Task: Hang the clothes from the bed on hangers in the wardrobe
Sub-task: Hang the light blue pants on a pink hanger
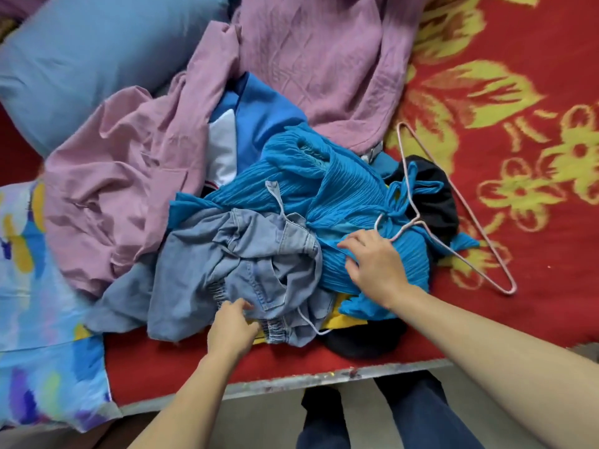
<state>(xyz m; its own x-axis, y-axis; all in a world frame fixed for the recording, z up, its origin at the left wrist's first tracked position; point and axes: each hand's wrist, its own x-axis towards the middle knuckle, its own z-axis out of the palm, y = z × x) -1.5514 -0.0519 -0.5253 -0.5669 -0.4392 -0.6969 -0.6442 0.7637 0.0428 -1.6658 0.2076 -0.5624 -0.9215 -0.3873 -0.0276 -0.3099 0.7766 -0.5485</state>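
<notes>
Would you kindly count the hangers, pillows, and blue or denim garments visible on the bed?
Pink hanger: 1
Blue pillow: 1
Turquoise pleated garment: 1
Denim garment: 1
Royal blue garment: 1
Total: 5

Red yellow-flowered bedcover (pixel 534 92), mauve sheet (pixel 324 59), turquoise pleated garment (pixel 350 189), pale denim (pixel 233 264).

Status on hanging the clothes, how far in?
Early. Done: nothing visibly hung, and no wardrobe in view. In hand: the left hand grips the denim garment at its waistband; the right hand rests flat on the blue pleated garment, beside the pink hanger, which carries nothing. Left: the whole pile on the bed, including the pink garment and the black garment.
</notes>
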